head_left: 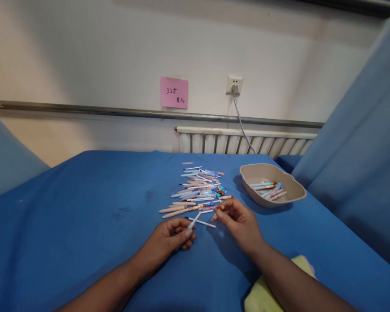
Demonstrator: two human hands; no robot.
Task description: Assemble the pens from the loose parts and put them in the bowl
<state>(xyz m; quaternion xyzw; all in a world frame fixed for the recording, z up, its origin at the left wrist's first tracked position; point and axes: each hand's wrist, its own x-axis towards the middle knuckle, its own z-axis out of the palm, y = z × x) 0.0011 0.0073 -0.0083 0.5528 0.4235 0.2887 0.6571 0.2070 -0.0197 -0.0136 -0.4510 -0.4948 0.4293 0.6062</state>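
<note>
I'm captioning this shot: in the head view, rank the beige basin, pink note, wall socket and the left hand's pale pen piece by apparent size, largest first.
1. Beige basin
2. Pink note
3. Wall socket
4. Pale pen piece in the left hand

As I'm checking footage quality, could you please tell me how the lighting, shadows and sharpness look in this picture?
In the head view, light is soft and rather dim, without harsh glare on the blue cloth; soft shadows lie beside the basin and below the right hand; also in the head view, the pens look slightly soft in fine detail.
</note>
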